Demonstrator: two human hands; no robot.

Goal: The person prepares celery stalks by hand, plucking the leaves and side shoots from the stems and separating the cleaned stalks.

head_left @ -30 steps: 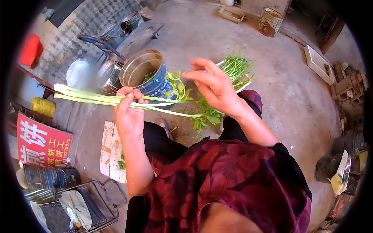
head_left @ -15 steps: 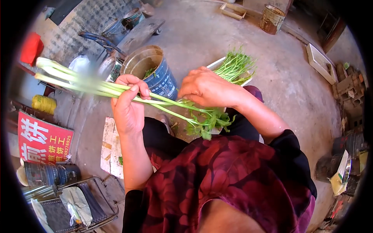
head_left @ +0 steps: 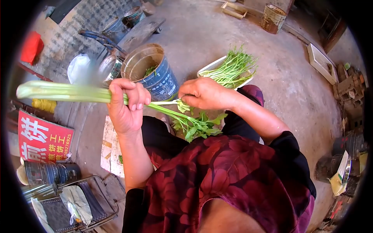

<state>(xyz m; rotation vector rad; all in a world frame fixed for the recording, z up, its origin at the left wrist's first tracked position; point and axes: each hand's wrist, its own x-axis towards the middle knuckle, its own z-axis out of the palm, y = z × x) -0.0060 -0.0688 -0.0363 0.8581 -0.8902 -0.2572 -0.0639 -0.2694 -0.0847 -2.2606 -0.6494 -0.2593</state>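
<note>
My left hand [head_left: 126,105] is wrapped round a bunch of celery [head_left: 58,92], its pale thick base pointing left and its leaves hanging to the right over my lap. Fingers pinched, my right hand [head_left: 204,93] grips a thin pale celery stalk [head_left: 169,103] with yellowish leaves, which stretches between the two hands. Just beyond them stands a blue bucket [head_left: 165,79] with some green scraps inside. Past my right hand, a white basket [head_left: 206,70] holds a heap of thin green stems [head_left: 235,64].
A white board [head_left: 110,149] lies on the floor to my left, near a red sign [head_left: 44,138]. More buckets and a flat cart [head_left: 142,33] stand at the back left. A rusty bucket [head_left: 273,18] and a white tray [head_left: 321,64] are off to the right.
My left hand has closed more fully round the celery and turned it, so the base swings left and down. My right hand now pulls a pale stalk apart from the bunch's leaves.
</note>
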